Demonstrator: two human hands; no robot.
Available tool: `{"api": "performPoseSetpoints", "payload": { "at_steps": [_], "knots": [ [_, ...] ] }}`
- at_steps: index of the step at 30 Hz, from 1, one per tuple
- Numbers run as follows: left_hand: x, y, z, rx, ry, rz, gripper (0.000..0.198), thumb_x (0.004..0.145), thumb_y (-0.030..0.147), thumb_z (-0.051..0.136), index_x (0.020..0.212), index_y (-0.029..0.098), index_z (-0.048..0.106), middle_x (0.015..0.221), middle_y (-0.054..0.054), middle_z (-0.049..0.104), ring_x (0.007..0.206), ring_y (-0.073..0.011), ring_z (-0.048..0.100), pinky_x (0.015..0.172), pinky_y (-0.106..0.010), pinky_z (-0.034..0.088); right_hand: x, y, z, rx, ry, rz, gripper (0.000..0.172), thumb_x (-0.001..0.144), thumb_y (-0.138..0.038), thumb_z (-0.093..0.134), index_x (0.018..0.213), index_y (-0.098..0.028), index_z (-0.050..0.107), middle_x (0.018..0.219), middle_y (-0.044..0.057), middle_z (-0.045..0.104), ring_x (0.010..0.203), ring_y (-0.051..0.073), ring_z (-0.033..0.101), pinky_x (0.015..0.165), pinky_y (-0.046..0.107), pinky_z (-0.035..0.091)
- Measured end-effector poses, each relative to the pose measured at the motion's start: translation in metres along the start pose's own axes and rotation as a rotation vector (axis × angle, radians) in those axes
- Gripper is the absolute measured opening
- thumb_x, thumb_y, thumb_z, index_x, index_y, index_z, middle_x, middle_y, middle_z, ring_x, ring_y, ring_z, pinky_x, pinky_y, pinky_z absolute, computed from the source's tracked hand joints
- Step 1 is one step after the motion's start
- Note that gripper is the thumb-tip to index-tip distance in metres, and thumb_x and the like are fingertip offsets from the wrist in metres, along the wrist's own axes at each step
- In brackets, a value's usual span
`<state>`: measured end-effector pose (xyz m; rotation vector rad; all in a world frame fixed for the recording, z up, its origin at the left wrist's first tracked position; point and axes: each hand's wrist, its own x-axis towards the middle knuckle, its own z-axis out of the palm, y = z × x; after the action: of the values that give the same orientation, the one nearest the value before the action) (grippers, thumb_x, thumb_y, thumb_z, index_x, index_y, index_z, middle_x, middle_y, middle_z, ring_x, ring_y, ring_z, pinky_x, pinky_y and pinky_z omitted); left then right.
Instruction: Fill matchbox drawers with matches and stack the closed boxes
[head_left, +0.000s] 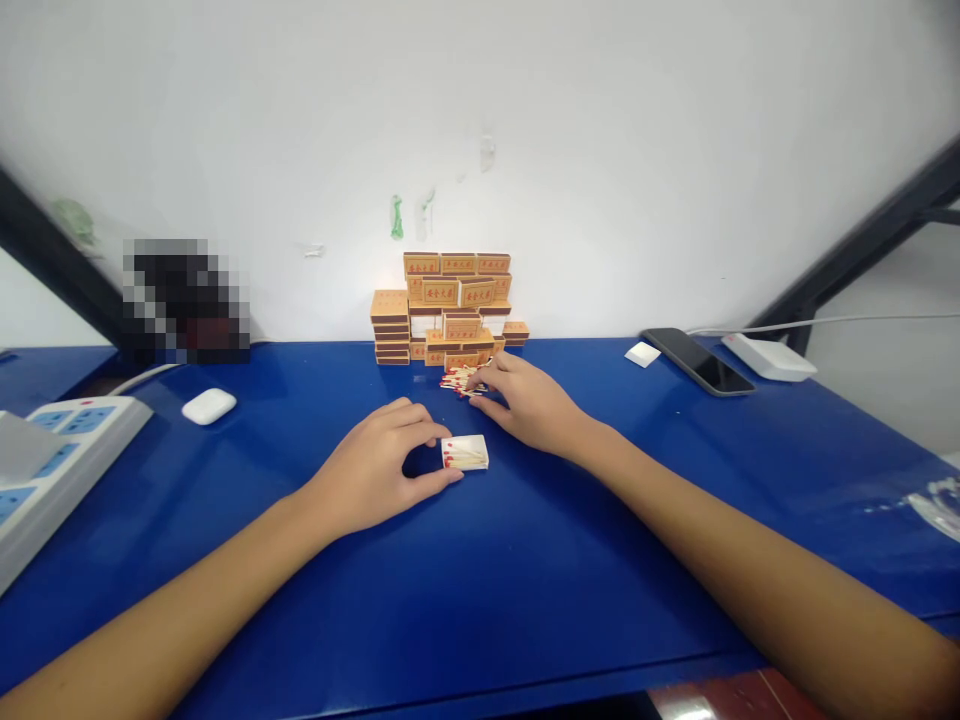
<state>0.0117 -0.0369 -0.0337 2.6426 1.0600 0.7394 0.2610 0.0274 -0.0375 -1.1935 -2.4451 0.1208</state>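
A small white matchbox tray point(477, 441) with several red-headed matches point(466, 458) in it lies flat on the blue table. My left hand point(379, 465) steadies it at the left end, thumb on the near side and index finger on the far side. Beyond the tray is a loose pile of red-tipped matches point(454, 379). My right hand point(529, 400) reaches into the right side of this pile, thumb and fingers closing on matches; how many is hidden. Right behind the pile, orange matchboxes point(461, 292) are stacked against the wall, with a separate column of boxes point(391, 328) at their left.
A white power strip point(90, 445) and a white earbud case point(209, 406) are on the left. On the right lie a small white piece point(643, 354), a black phone point(697, 362) and a white box point(769, 357) with a cable. The table's front edge point(525, 695) runs along the bottom.
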Motion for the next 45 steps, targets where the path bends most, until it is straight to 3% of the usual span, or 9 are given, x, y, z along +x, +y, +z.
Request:
{"api": "performPoseSetpoints", "payload": {
  "at_steps": [6, 13, 18, 21, 27, 33, 36, 39, 45],
  "knots": [
    [0.0, -0.001, -0.001, 0.008, 0.007, 0.006, 0.029, 0.095, 0.041, 0.073, 0.114, 0.018, 0.073, 0.099, -0.006, 0.069, 0.092, -0.0235, 0.06, 0.085, -0.041, 0.053, 0.0, -0.007, -0.001, -0.072, -0.008, 0.003, 0.009, 0.102, -0.019, 0.062, 0.097, -0.016, 0.068, 0.104, 0.009, 0.062, 0.098, 0.023, 0.059, 0.085, 0.034, 0.046],
    [0.0, -0.001, -0.001, 0.004, 0.006, 0.004, 0.029, 0.095, 0.042, 0.073, 0.114, 0.02, 0.073, 0.098, -0.006, 0.069, 0.092, -0.0236, 0.061, 0.084, -0.04, 0.054, -0.004, -0.005, -0.011, -0.096, -0.053, 0.018, 0.01, 0.102, -0.017, 0.058, 0.095, -0.017, 0.065, 0.1, 0.01, 0.063, 0.097, 0.024, 0.059, 0.083, 0.035, 0.046],
    [0.001, -0.001, -0.002, 0.014, 0.013, -0.006, 0.027, 0.095, 0.041, 0.074, 0.113, 0.021, 0.073, 0.098, -0.006, 0.07, 0.091, -0.0234, 0.062, 0.083, -0.04, 0.053, -0.009, -0.019, -0.025, 0.141, -0.043, 0.019, 0.013, 0.102, -0.023, 0.062, 0.09, -0.018, 0.066, 0.093, 0.005, 0.063, 0.083, 0.018, 0.058, 0.076, 0.031, 0.045],
    [0.002, -0.002, -0.002, 0.01, 0.015, -0.003, 0.025, 0.095, 0.041, 0.074, 0.109, 0.02, 0.073, 0.098, -0.006, 0.07, 0.091, -0.0233, 0.061, 0.082, -0.04, 0.053, -0.014, -0.038, -0.03, 0.295, -0.11, -0.015, 0.014, 0.1, -0.025, 0.066, 0.088, -0.02, 0.07, 0.086, 0.002, 0.063, 0.079, 0.016, 0.057, 0.072, 0.029, 0.043],
    [0.002, -0.002, -0.002, 0.007, -0.007, -0.001, 0.023, 0.097, 0.041, 0.071, 0.107, 0.021, 0.073, 0.097, -0.005, 0.069, 0.091, -0.0231, 0.06, 0.083, -0.039, 0.052, -0.023, -0.056, -0.025, 0.294, -0.212, -0.006, 0.015, 0.1, -0.024, 0.067, 0.086, -0.019, 0.071, 0.09, 0.003, 0.064, 0.078, 0.014, 0.058, 0.07, 0.028, 0.042],
    [0.002, -0.001, -0.003, 0.008, 0.003, -0.007, 0.024, 0.095, 0.041, 0.073, 0.108, 0.021, 0.074, 0.097, -0.006, 0.07, 0.091, -0.0232, 0.062, 0.082, -0.039, 0.053, -0.021, -0.052, -0.033, 0.229, -0.185, -0.017, 0.01, 0.098, -0.02, 0.068, 0.09, -0.02, 0.074, 0.091, 0.002, 0.064, 0.078, 0.015, 0.058, 0.07, 0.028, 0.041],
    [0.002, 0.0, -0.003, 0.006, 0.009, -0.009, 0.027, 0.094, 0.041, 0.074, 0.112, 0.02, 0.074, 0.096, -0.006, 0.07, 0.09, -0.0235, 0.062, 0.081, -0.04, 0.054, -0.017, -0.043, -0.034, 0.215, -0.104, -0.011, 0.01, 0.097, -0.018, 0.067, 0.088, -0.021, 0.072, 0.085, 0.001, 0.063, 0.077, 0.015, 0.057, 0.069, 0.028, 0.04],
    [0.001, 0.0, -0.002, -0.006, 0.013, -0.001, 0.028, 0.095, 0.041, 0.074, 0.114, 0.021, 0.074, 0.097, -0.006, 0.07, 0.091, -0.0239, 0.062, 0.083, -0.041, 0.054, -0.011, -0.029, -0.026, 0.15, 0.008, 0.042, 0.01, 0.096, -0.017, 0.066, 0.087, -0.02, 0.069, 0.082, 0.001, 0.062, 0.074, 0.015, 0.054, 0.067, 0.028, 0.038],
    [0.0, 0.0, -0.001, 0.008, 0.004, 0.005, 0.03, 0.095, 0.041, 0.074, 0.116, 0.019, 0.074, 0.099, -0.007, 0.07, 0.093, -0.0244, 0.062, 0.085, -0.042, 0.054, -0.005, -0.007, -0.006, 0.065, 0.003, 0.083, 0.005, 0.095, -0.021, 0.07, 0.096, -0.017, 0.067, 0.092, 0.003, 0.063, 0.076, 0.016, 0.055, 0.071, 0.029, 0.041]
  ]
}}
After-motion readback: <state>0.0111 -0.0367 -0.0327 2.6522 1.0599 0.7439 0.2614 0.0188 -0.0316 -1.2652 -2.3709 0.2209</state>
